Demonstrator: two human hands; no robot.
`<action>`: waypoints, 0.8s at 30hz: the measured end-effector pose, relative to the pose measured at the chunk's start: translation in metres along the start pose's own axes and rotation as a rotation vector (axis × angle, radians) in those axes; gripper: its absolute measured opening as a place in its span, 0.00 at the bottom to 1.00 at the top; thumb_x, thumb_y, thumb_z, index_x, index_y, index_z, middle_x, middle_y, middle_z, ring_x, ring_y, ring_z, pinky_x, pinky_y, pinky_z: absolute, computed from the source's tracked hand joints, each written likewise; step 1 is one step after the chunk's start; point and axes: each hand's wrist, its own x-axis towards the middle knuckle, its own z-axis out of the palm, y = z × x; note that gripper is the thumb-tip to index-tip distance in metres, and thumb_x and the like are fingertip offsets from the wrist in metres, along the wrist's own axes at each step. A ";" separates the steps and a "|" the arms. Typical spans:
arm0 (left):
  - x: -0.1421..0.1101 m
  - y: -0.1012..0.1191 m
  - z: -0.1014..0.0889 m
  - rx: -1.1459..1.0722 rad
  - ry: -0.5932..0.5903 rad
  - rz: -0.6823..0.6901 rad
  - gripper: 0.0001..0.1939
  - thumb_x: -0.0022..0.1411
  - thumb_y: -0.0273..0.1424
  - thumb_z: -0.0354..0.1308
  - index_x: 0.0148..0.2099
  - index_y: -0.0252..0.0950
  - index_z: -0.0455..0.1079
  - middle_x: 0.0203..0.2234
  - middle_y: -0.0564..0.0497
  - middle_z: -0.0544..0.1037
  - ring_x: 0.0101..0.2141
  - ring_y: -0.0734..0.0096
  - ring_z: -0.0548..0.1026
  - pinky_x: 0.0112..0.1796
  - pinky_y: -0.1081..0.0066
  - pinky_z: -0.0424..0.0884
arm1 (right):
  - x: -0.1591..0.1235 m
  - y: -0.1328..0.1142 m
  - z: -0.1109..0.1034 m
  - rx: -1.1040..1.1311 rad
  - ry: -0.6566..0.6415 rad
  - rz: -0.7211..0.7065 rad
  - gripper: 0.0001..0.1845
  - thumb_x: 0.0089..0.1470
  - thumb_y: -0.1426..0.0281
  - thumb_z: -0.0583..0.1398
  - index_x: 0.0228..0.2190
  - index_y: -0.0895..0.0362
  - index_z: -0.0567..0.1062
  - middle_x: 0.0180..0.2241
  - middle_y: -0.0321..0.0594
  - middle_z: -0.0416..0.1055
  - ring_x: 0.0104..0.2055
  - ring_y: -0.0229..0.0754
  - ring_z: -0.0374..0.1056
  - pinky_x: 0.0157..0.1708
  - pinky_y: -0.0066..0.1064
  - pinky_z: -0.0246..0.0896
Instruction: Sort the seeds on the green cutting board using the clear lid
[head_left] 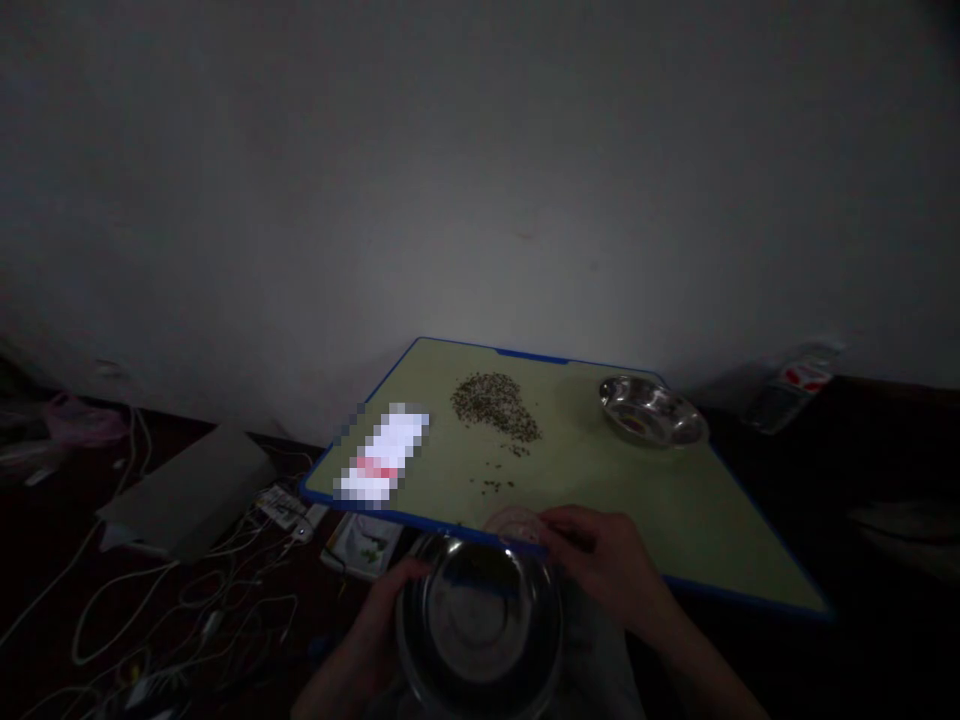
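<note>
A large steel bowl (480, 620) is below the table's front edge, close to my body. My left hand (386, 610) grips its left rim, thumb over the edge. My right hand (600, 555) is closed on a thin, clear pinkish round piece (514, 522), perhaps a lid, lying over the table edge above the bowl. Small dark and pale bits like seeds or beans (491, 400) form a heap on the pale green tabletop (600, 500). A few stray bits (496, 486) lie between the heap and the front edge. The dim light hides what is inside the bowl.
A second steel bowl (652, 410) stands at the table's right rear. A blurred-out bright phone-like screen (386, 455) lies at the left. Cables (202, 590) and a grey box (187, 490) clutter the floor on the left. A plastic package (799, 385) leans right of the table.
</note>
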 end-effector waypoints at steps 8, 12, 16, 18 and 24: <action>-0.004 0.003 0.002 0.004 0.029 0.058 0.11 0.50 0.30 0.54 0.21 0.32 0.72 0.14 0.51 0.76 0.19 0.70 0.71 0.27 0.71 0.64 | 0.022 0.021 -0.018 -0.103 0.236 -0.017 0.14 0.48 0.63 0.55 0.34 0.56 0.76 0.26 0.39 0.75 0.25 0.41 0.70 0.26 0.30 0.65; -0.007 0.007 0.006 0.001 0.027 0.037 0.12 0.50 0.29 0.53 0.20 0.30 0.72 0.14 0.48 0.77 0.19 0.69 0.72 0.27 0.71 0.64 | 0.034 0.028 -0.023 -0.230 0.312 -0.041 0.13 0.47 0.64 0.55 0.32 0.54 0.76 0.31 0.40 0.75 0.30 0.44 0.71 0.32 0.34 0.66; -0.007 0.009 0.006 0.019 0.025 0.023 0.11 0.50 0.30 0.53 0.21 0.30 0.72 0.16 0.47 0.78 0.21 0.67 0.73 0.29 0.70 0.64 | 0.040 0.024 -0.016 -0.230 0.242 -0.046 0.13 0.47 0.66 0.54 0.33 0.54 0.77 0.32 0.39 0.75 0.31 0.44 0.71 0.33 0.34 0.66; -0.007 0.010 0.005 0.038 0.028 0.021 0.12 0.50 0.30 0.53 0.21 0.30 0.72 0.15 0.48 0.77 0.20 0.68 0.72 0.29 0.71 0.64 | 0.042 0.022 -0.012 -0.222 0.209 -0.034 0.14 0.47 0.67 0.55 0.34 0.55 0.77 0.31 0.39 0.76 0.30 0.44 0.71 0.33 0.34 0.66; -0.008 0.010 0.004 0.014 0.045 0.034 0.11 0.50 0.28 0.53 0.19 0.30 0.71 0.12 0.50 0.75 0.18 0.69 0.71 0.27 0.71 0.64 | 0.036 0.019 -0.002 -0.126 0.153 -0.030 0.14 0.47 0.66 0.55 0.34 0.54 0.77 0.33 0.39 0.75 0.32 0.44 0.71 0.34 0.34 0.66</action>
